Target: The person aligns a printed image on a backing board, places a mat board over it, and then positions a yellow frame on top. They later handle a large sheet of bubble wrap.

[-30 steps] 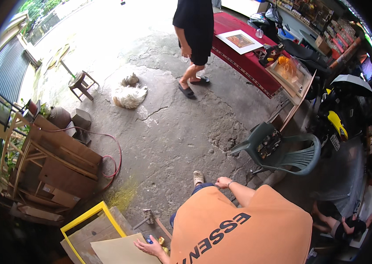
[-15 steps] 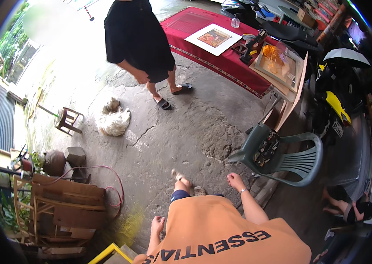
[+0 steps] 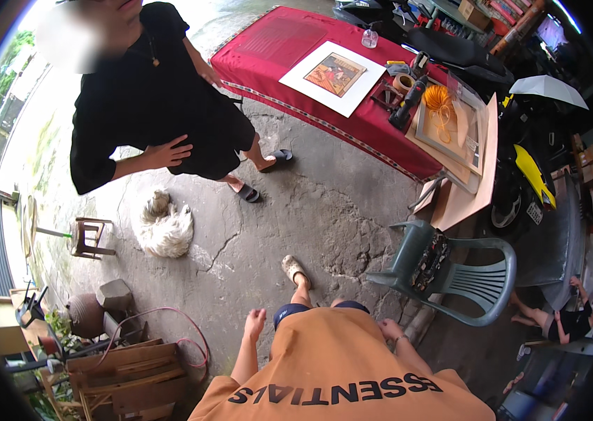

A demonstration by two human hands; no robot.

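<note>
Low on my left side hangs my left hand (image 3: 255,324), its fingers loosely curled in and nothing showing in them. My right hand (image 3: 390,330) is beside my shorts on the right, also loosely closed, with a band on the wrist. Neither hand touches anything outside my clothes. Nearest to my right hand is a green plastic chair (image 3: 477,275) with a pile of small dark items (image 3: 431,262) on it. One of my feet, in a beige clog (image 3: 294,269), is stepping on the cracked concrete floor.
A person in black (image 3: 163,105) stands ahead left, near a curled-up white dog (image 3: 164,228). Ahead right, a red-covered table (image 3: 268,42) bears a matted picture (image 3: 335,76), a power drill (image 3: 409,102) and frames with orange cord (image 3: 438,99). A wooden stool (image 3: 89,237), hose (image 3: 195,330) and motorcycles (image 3: 534,175) flank the floor.
My view has shifted, and the person in black now shows more fully, one hand at the waist. My left hand has swung forward; my right has drawn back toward my body. The chair appears lower.
</note>
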